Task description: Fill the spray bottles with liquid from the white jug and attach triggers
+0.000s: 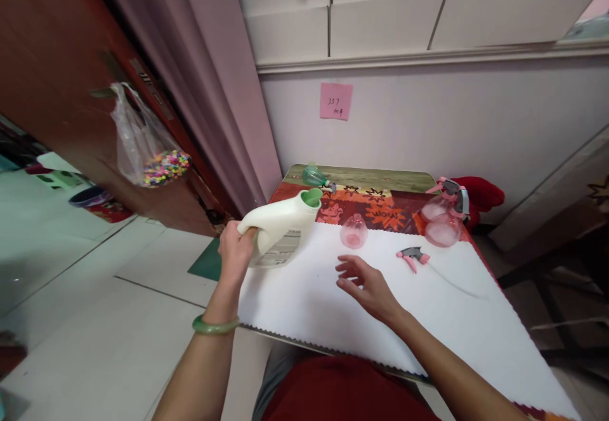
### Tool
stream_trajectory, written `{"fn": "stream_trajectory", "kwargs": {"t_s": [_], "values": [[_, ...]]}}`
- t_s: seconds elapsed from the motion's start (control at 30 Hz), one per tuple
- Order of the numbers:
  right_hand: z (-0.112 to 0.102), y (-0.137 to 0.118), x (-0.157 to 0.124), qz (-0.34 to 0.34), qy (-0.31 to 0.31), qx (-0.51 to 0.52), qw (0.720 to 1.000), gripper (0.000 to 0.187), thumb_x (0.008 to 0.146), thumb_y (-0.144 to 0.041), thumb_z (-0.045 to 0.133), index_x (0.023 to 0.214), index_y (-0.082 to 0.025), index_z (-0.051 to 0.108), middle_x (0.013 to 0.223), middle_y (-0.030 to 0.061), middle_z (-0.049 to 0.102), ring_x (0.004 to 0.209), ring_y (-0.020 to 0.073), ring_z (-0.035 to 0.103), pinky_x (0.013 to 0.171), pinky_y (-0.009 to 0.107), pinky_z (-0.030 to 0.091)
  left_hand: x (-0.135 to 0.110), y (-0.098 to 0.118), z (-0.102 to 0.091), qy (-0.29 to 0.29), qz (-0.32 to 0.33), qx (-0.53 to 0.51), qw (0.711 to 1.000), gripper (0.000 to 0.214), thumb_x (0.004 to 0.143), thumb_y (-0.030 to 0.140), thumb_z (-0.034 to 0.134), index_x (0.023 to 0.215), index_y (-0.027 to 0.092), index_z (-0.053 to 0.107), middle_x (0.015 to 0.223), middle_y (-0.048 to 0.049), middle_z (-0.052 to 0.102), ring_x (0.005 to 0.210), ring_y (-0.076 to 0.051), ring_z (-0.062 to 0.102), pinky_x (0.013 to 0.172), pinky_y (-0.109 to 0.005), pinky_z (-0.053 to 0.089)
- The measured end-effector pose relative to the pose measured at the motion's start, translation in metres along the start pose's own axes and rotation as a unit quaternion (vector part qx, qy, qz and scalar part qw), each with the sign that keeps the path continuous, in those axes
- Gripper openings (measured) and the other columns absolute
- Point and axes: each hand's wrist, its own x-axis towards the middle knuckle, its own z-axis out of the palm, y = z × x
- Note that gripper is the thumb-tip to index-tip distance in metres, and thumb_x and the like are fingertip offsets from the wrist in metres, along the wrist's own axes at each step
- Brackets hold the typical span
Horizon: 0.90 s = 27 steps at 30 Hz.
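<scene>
My left hand (235, 248) grips the handle of a white detergent jug (280, 226) with a green spout, holding it tilted above the left edge of the table. My right hand (364, 283) hovers open over the white cloth (333, 307), fingers spread, just short of a small clear pink bottle body (353, 232) standing without its top. A pink and grey spray head with its tube (413, 257) lies on the cloth to the right.
Two pink spray bottles (442, 218) stand at the table's right rear. A green spray bottle (314, 177) lies at the far left corner. A plastic bag of coloured beads (147, 148) hangs from the door handle. A pink note (335, 101) sticks to the wall.
</scene>
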Motion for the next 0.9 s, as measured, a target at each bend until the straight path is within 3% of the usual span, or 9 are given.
{"fn": "stream_trajectory", "kwargs": {"t_s": [0.1,0.17,0.27,0.37,0.53,0.63,0.73,0.8,0.9], "values": [[0.027,-0.003,0.03,0.067,-0.016,0.125,0.99,0.094,0.073,-0.051,0.083,0.15,-0.027,0.034,0.147,0.0178,0.054,0.121,0.0288,0.064,0.093,0.045,0.056,-0.022,0.022,-0.023,0.007,0.047,0.104,0.993,0.021,0.08,0.04,0.064,0.092,0.023,0.06,0.103,-0.0127,0.065,0.111,-0.039,0.055,0.096,-0.055,0.037],[0.048,-0.003,0.048,0.054,-0.024,0.204,0.977,0.107,0.066,-0.053,0.088,0.152,-0.03,0.029,0.156,0.0178,0.044,0.13,0.0312,0.058,0.099,0.049,0.053,-0.038,0.03,-0.03,0.003,0.065,0.147,0.987,0.022,0.082,0.041,0.06,0.093,0.022,0.059,0.104,-0.0149,0.064,0.113,-0.041,0.054,0.098,-0.058,0.035],[0.075,0.001,0.067,-0.007,-0.023,0.309,0.951,0.093,0.063,-0.051,0.09,0.14,-0.025,0.046,0.144,0.0146,0.058,0.124,0.03,0.062,0.103,0.05,0.051,-0.057,0.03,-0.034,-0.009,0.086,0.21,0.974,0.024,0.085,0.043,0.056,0.094,0.021,0.059,0.103,-0.0166,0.065,0.11,-0.042,0.056,0.097,-0.06,0.036],[0.089,0.009,0.078,-0.008,-0.012,0.346,0.938,0.071,0.061,-0.05,0.091,0.118,-0.018,0.063,0.118,0.0125,0.074,0.107,0.029,0.069,0.1,0.049,0.053,-0.066,0.02,-0.036,-0.025,0.114,0.249,0.961,0.026,0.087,0.045,0.055,0.095,0.021,0.06,0.097,-0.0152,0.066,0.104,-0.041,0.06,0.095,-0.059,0.04],[0.088,0.02,0.089,-0.025,-0.022,0.352,0.935,0.066,0.056,-0.049,0.093,0.108,-0.018,0.068,0.105,0.0103,0.078,0.096,0.0296,0.072,0.092,0.048,0.057,-0.07,-0.004,-0.053,0.046,0.197,0.087,0.975,0.073,0.069,0.064,0.075,0.128,0.024,0.057,0.13,-0.0167,0.062,0.125,-0.041,0.054,0.109,-0.057,0.038],[0.084,0.024,0.095,-0.038,-0.049,0.356,0.932,0.064,0.057,-0.049,0.093,0.107,-0.018,0.07,0.104,0.0112,0.079,0.096,0.0302,0.073,0.091,0.047,0.058,-0.076,-0.034,-0.06,0.13,0.141,-0.033,0.981,0.109,0.056,0.059,0.088,0.148,0.028,0.039,0.153,-0.0173,0.045,0.139,-0.04,0.045,0.116,-0.059,0.032],[0.083,0.028,0.1,-0.065,-0.07,0.352,0.931,0.062,0.06,-0.049,0.092,0.109,-0.017,0.071,0.106,0.0122,0.079,0.098,0.0312,0.073,0.091,0.047,0.058,-0.087,-0.078,-0.054,0.103,0.015,-0.222,0.969,0.13,0.049,0.058,0.09,0.154,0.031,0.019,0.161,-0.0198,0.033,0.139,-0.039,0.048,0.111,-0.058,0.041],[0.083,0.032,0.103,-0.091,-0.073,0.343,0.932,0.06,0.063,-0.051,0.09,0.109,-0.017,0.071,0.106,0.0123,0.078,0.097,0.0309,0.073,0.088,0.046,0.058,-0.096,-0.104,-0.044,0.074,-0.081,-0.262,0.959,0.122,0.047,0.064,0.089,0.149,0.029,0.034,0.149,-0.0181,0.05,0.134,-0.04,0.053,0.11,-0.058,0.042],[0.079,0.035,0.106,-0.134,-0.088,0.295,0.942,0.055,0.071,-0.058,0.082,0.106,-0.016,0.072,0.098,0.0109,0.078,0.088,0.0292,0.072,0.081,0.043,0.059,-0.109,-0.118,-0.026,-0.014,-0.113,-0.275,0.955,0.096,0.042,0.054,0.092,0.128,0.024,0.061,0.115,-0.0123,0.073,0.122,-0.042,0.062,0.113,-0.058,0.039]]}}
